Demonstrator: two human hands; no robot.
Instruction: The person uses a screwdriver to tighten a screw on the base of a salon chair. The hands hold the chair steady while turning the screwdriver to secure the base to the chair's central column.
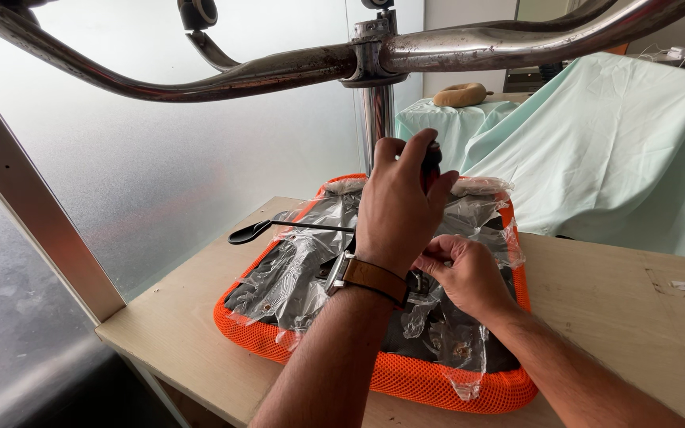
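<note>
1. On the wooden counter (612, 317) lies an upturned office chair seat (374, 372), orange mesh round its rim and its black underside wrapped in torn clear plastic film (303, 261).
2. Out of the seat's middle rises the chrome gas-lift column (376, 119), topped by the chair's star base (279, 71), whose chrome legs spread across the top of the view with a castor (198, 12) pointing up.
3. At the foot of that column, the left hand (398, 210), a brown-strapped watch (370, 277) on its wrist, is shut round a dark screwdriver handle (431, 162). Its grip is a full fist; the handle stands close to upright, its long axis running down toward the seat's underside, though the shaft and tip are hidden behind the hand.
4. Just below and to the right, the right hand (461, 273) pinches something small at the seat plate with curled fingers. I cannot tell whether it is film or a metal fitting.
5. Both hands sit nearly touching over the seat's centre, the left above the right, so the tool bears straight down between them.
6. A black adjustment lever (279, 227) sticks out leftward from under the left hand, lying flat and well apart from the tool.
7. Behind, pale green cloth (620, 143) drapes furniture, and a tan ring-shaped cushion (460, 93) rests on it.
</note>
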